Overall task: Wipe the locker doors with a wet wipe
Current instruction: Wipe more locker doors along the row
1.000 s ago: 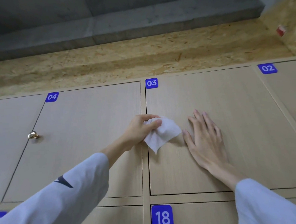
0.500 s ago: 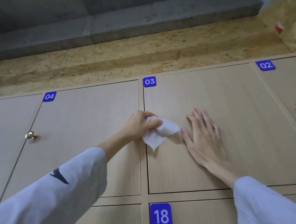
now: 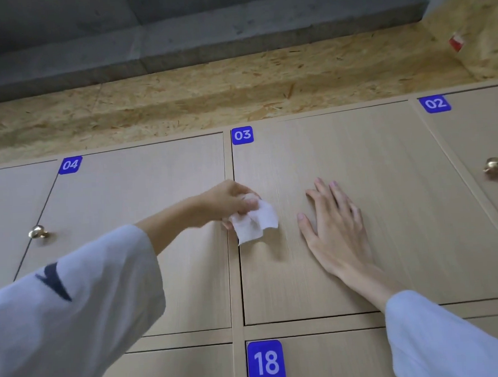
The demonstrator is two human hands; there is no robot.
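Observation:
My left hand point(image 3: 228, 202) grips a crumpled white wet wipe point(image 3: 256, 224) at the left edge of the light wooden locker door marked 03 point(image 3: 389, 209), by the gap to door 04 point(image 3: 155, 194). The wipe hangs below my fingers against the door. On door 03, to the right of the wipe, my right hand point(image 3: 334, 224) lies flat with its fingers spread and straight.
Brass knobs sit on the door left of 04 point(image 3: 37, 232) and on door 02 point(image 3: 494, 167). Door 18 point(image 3: 325, 361) lies below 03. Above the lockers runs a chipboard strip point(image 3: 236, 93) under a grey concrete beam point(image 3: 203, 31).
My left hand has bunched the wipe tighter and shifted it slightly left and down along door 03's edge. My right hand stays flat in the same place.

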